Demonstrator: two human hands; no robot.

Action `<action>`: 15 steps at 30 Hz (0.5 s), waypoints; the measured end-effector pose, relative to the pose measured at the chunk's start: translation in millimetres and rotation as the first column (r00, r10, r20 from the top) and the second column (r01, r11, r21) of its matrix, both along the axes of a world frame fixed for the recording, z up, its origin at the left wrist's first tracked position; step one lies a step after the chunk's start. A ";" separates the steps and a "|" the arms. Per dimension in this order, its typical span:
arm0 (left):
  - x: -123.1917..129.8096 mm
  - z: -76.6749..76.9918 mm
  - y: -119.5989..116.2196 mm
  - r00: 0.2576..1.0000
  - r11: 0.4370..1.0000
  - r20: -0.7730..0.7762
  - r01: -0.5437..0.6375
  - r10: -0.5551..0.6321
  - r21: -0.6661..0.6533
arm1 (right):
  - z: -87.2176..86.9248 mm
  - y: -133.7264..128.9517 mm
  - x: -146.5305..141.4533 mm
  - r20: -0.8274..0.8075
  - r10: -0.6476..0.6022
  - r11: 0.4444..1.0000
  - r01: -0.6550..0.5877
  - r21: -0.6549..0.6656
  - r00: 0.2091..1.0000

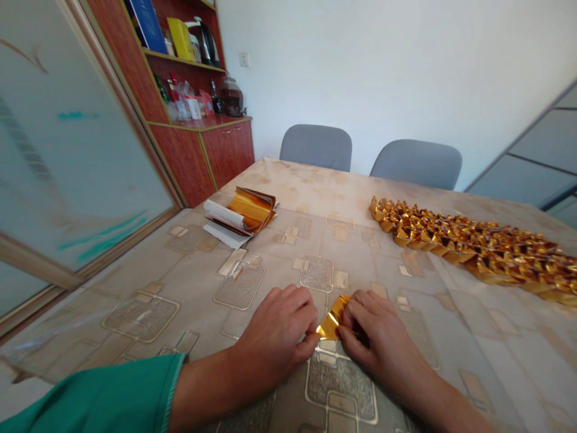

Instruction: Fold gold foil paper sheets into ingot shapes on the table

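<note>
Gold foil point(330, 325) is held toward the table's point(282, 264) near edge: paper stack point(247, 210) by the left edge, left hand point(283, 328) pinching the foil's left tip, right hand point(378, 334) its right side, folded pieces point(478, 249) toward the right edge.

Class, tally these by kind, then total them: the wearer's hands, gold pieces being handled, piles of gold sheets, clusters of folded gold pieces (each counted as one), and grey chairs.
Hands: 2
Handled gold piece: 1
Gold sheet pile: 1
Folded-piece cluster: 1
Grey chairs: 2
Total: 7
</note>
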State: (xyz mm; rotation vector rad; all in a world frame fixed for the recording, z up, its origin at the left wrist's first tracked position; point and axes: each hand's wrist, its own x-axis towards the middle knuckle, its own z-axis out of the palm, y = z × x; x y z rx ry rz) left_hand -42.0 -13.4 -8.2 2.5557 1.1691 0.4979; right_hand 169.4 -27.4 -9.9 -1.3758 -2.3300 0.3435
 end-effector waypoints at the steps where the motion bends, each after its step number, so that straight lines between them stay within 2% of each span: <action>1: 0.6 0.5 0.2 1.000 1.000 -0.002 0.003 -0.003 -0.004 | -0.1 0.0 -0.1 0.001 -0.003 1.000 0.003 0.002 1.000; 4: 2.5 1.6 1.3 0.999 0.999 -0.003 0.035 -0.035 0.014 | -0.4 -0.1 -0.1 0.004 -0.011 1.000 0.011 0.006 1.000; 6: 3.0 1.8 1.7 0.995 0.992 0.004 0.097 -0.098 0.084 | -0.7 -0.2 0.4 0.016 -0.014 1.000 0.014 0.014 1.000; 11: 1.4 1.7 0.0 0.961 0.925 -0.067 0.276 -0.268 0.260 | -2.3 -1.0 5.5 -0.018 0.021 1.000 -0.021 0.019 1.000; 15: 0.7 2.3 -0.8 0.948 0.893 -0.136 0.318 -0.289 0.319 | -1.7 -1.8 12.6 -0.058 0.075 0.996 -0.078 -0.038 0.995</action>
